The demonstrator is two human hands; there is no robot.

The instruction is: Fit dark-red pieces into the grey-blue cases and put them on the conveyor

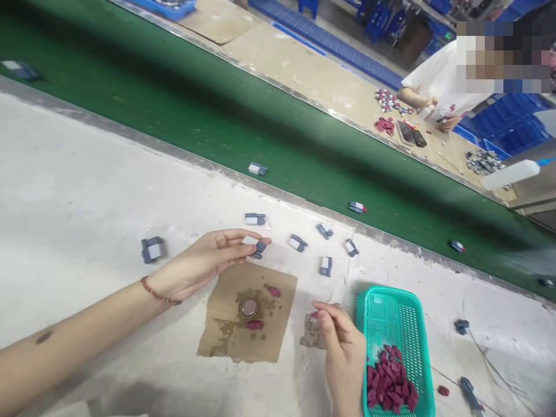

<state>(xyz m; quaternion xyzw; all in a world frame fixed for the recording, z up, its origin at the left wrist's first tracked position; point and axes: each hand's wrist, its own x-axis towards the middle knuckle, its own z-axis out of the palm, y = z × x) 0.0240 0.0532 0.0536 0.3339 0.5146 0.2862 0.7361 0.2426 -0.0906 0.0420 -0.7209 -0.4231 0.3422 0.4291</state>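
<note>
My left hand (230, 249) pinches a small grey-and-white plastic part (256, 246) between thumb and fingers, above the top edge of a stained brown cardboard sheet (273, 341). On that sheet sit a small round dish (249, 308) and two dark red pieces, one of them an oval piece (254, 325) just below the dish. My right hand (341, 347) is closed in a pinch over a small stained scrap (310, 336). A bit of dark red shows at its fingertips, mostly hidden by them. Several grey-and-white parts (297, 242) lie beyond my hands.
A green basket (428, 347) of dark red pieces (391, 379) stands right of my right hand. Beyond the white table (87, 191) runs a green conveyor belt (208, 116) carrying scattered parts. Across it, a person works at another bench (299, 63). Thin cords lie at the right.
</note>
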